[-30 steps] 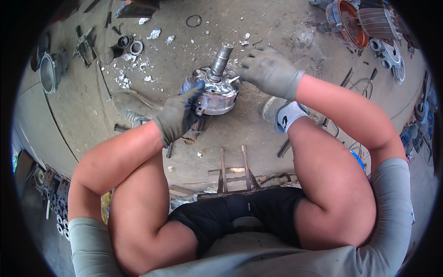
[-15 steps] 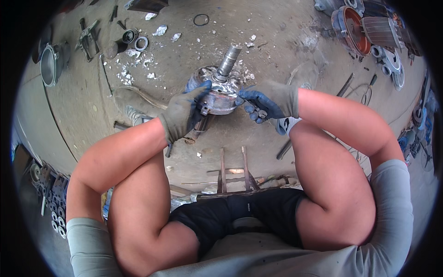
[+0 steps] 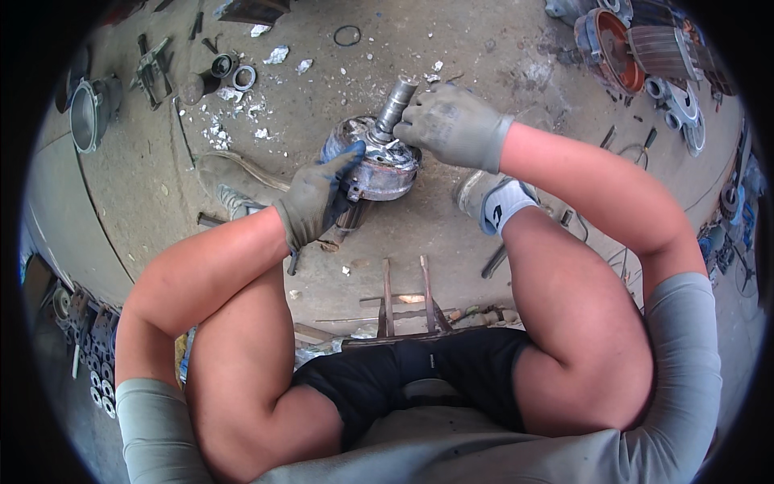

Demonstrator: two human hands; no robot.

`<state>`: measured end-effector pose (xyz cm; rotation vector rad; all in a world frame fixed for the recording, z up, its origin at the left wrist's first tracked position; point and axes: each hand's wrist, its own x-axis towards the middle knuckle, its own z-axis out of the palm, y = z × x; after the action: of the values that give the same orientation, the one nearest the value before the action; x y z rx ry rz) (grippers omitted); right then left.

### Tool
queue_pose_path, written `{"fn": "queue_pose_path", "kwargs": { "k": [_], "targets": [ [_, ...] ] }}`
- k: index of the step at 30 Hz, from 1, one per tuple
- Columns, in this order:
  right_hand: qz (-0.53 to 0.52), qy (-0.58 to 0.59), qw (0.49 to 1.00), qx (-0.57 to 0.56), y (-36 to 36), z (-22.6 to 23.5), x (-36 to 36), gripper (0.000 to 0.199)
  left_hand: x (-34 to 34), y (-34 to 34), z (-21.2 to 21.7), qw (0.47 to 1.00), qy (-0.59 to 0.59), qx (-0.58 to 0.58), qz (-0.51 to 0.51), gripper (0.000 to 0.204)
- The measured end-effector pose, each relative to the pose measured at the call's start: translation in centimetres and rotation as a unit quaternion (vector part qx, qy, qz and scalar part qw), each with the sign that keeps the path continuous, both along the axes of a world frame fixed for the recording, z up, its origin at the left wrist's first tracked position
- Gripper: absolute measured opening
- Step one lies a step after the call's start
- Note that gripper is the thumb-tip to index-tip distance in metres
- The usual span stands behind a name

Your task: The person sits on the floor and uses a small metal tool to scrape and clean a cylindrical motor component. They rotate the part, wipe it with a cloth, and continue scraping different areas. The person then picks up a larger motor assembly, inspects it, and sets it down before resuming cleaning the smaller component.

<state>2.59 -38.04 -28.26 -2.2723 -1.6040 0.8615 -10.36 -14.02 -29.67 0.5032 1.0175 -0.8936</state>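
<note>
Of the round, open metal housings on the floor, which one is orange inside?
The housing at upper right, beside the ribbed grey cylinder; the grey housing at far left shows no orange.

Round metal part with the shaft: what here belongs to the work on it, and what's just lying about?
In the job, it seems:
round metal part
its shaft
left hand, on the part
right hand, by the shaft

Apparently lying about:
pale metal ring
white scraps
grey round housing
orange-lined housing
</note>
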Motion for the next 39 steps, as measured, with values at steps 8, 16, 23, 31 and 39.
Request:
{"fn": "queue_pose_path", "kwargs": {
  "k": [8,16,23,31,39],
  "targets": [
    [-0.386,0.599,0.655,-0.252,-1.1,1.3,-1.4,0.027,-0.1,0.2,-0.1,1.000,-0.001,-0.015,-0.001,0.036],
    [-0.432,0.773,0.430,-0.175,-2.0,-1.4,-3.5,0.029,-0.6,0.2,-0.5,1.000,-0.009,-0.008,0.004,0.034],
    [-0.378,0.740,0.489,-0.267,-1.6,-2.0,-1.7,0.029,-0.5,0.2,-0.4,1.000,0.008,0.020,0.005,0.031],
    [0.007,0.001,0.999,0.037,-1.0,-0.7,0.4,0.012,-0.7,0.1,-0.6,0.998,0.031,0.049,-0.033,0.032],
    [-0.103,0.014,0.994,-0.027,-1.5,0.7,-0.2,0.024,-0.3,0.1,0.0,0.999,0.008,0.034,-0.025,0.032]
  ]
}}
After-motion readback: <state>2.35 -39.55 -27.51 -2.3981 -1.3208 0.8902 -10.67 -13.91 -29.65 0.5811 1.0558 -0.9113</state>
